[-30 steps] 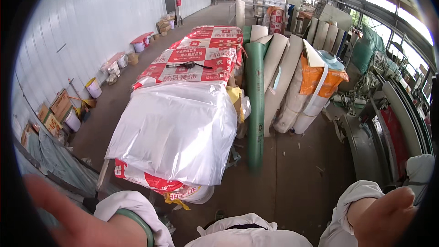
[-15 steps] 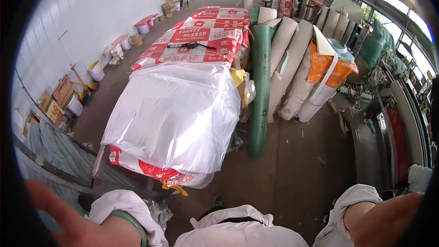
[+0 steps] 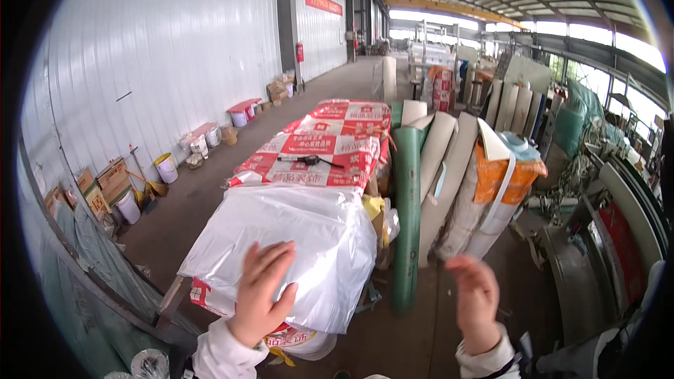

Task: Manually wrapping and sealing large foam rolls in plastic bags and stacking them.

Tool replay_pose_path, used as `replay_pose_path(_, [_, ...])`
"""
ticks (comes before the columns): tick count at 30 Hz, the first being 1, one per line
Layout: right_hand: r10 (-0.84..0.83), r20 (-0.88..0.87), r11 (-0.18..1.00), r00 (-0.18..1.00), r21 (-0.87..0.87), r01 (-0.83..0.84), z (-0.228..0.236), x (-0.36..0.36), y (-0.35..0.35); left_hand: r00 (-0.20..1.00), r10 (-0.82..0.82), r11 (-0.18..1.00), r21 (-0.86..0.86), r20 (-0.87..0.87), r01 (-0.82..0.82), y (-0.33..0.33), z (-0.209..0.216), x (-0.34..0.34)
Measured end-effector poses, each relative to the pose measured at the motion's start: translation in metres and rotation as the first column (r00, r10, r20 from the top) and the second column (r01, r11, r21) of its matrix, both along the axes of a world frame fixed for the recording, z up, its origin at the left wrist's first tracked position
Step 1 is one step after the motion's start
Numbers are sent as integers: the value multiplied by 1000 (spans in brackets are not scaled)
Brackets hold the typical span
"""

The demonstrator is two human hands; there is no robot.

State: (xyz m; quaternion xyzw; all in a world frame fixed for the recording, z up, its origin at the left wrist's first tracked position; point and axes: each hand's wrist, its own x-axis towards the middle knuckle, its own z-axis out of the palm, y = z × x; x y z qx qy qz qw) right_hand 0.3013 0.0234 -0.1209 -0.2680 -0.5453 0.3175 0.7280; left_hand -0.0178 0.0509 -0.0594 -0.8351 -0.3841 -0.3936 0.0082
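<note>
My left hand [image 3: 261, 298] is raised before a stack covered with shiny white plastic film [image 3: 295, 231]. Its fingers are spread and it holds nothing; whether it touches the film I cannot tell. My right hand [image 3: 479, 305] is held up to the right of the stack, fingers loosely curved, slightly blurred and with nothing in it. A red and white printed sheet [image 3: 319, 144] lies over the far part of the stack. On that sheet rests a small black object with a thin strap [image 3: 310, 160]. Beside the stack leans a green roll [image 3: 406, 224].
Beige rolls [image 3: 439, 161] and a roll wrapped in orange [image 3: 509, 175] stand right of the green one. Metal panels [image 3: 583, 267] are at the far right. Buckets [image 3: 166, 167] and cardboard boxes [image 3: 112, 181] line the white wall [image 3: 175, 49]. A grey floor [image 3: 210, 189] lies between.
The view has tilted up, showing more roof and wall. Both hands have moved from the lower corners inward and up, in front of the stack and to its right.
</note>
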Motion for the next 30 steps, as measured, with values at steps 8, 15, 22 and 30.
replay_pose_path(8, [512,-16,710,859,-555,-433,-97,-59,-33,737,357,934,196,-574,-300,79,-179,6])
replay_pose_path(15, [388,-73,692,919,-636,-342,-120,-42,19,963,259,860,-471,72,-196,122,-128,7])
replay_pose_path(22, [425,230,692,875,-706,-151,-155,-72,78,968,205,900,-361,-147,-245,127,-116,-35])
replay_pose_path(30, [6,737,829,676,-382,409,-147,-100,176,792,109,878,-316,-600,-360,102,-140,-55])
